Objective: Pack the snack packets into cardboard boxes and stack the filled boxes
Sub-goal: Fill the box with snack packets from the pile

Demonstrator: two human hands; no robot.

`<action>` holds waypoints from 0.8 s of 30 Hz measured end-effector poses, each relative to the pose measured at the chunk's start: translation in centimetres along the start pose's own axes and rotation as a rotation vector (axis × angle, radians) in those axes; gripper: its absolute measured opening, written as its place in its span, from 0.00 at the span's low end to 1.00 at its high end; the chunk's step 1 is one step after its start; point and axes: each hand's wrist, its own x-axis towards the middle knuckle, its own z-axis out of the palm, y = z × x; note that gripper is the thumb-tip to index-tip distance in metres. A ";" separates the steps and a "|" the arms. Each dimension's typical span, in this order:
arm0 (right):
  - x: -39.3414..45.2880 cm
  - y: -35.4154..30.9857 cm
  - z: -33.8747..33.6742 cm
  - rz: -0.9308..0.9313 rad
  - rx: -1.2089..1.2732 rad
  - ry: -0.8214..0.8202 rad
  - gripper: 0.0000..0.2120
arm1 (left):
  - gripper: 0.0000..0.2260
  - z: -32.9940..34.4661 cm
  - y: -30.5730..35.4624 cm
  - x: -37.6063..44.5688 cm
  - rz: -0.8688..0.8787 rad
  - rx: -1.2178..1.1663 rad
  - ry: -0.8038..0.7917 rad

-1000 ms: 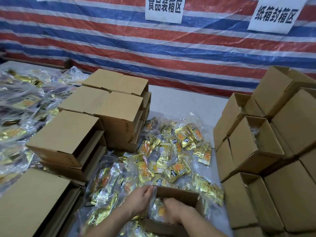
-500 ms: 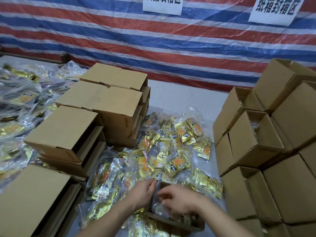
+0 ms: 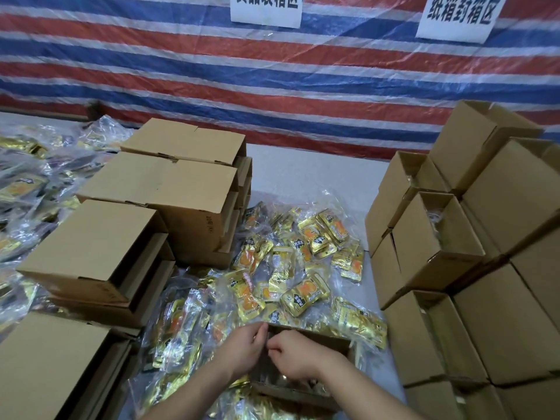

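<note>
— Fingers (image 3: pixel 257 336) of our left hand (image 3: pixel 242 350) curl at the near-left corner of the small open brown cardboard box (image 3: pixel 315 336) in front of us; the right hand (image 3: pixel 295 354) bends its own over the box mouth. Whether either pinches a packet or only the cardboard edge, we cannot tell.

— So where do we stand, starting from the left?

— Far left, a wide heap of clear-wrapped golden snack packets (image 3: pixel 27 192) lies unpacked on the pale bench (image 3: pixel 309 174). Beside it stand stacks of closed flat-topped brown cardboard boxes (image 3: pixel 91 241), several high; we judge these filled, though nothing inside shows.

— And the middle?

— A loose pile of gold-and-orange foil snack packets (image 3: pixel 303 268) spreads between the two groups of boxes, touching the box we are working on. That box seems to hold something shiny at its bottom, but our hands cover most of it.

— Then the right?

— A wall of brown cardboard boxes lying on their sides with mouths open (image 3: pixel 436 237), some showing plastic within. Whether they are full is unclear.

— Our reckoning?

— Well under way, far from finished: many packets loose on both sides, the current box not closed and not yet stacked.
</note>
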 end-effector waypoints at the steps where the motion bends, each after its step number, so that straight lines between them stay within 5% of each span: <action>1: 0.2 0.1 0.3 0.013 -0.013 -0.021 0.13 | 0.16 0.0 0.0 0.0 -0.012 -0.006 0.001; 8: 0.6 0.6 1.2 0.118 0.121 -0.014 0.15 | 0.17 -0.2 0.2 0.1 -0.011 0.012 0.001; 13: -2.1 2.1 -1.2 0.128 0.042 0.055 0.15 | 0.14 0.0 0.5 0.0 0.001 -0.007 0.000; 18: -3.4 4.2 -1.2 0.255 -0.183 -0.114 0.10 | 0.13 0.6 0.7 0.1 -0.024 -0.090 0.004; 24: -3.0 3.6 -1.2 0.260 -0.163 -0.078 0.10 | 0.13 0.6 0.8 0.7 -0.031 -0.053 0.035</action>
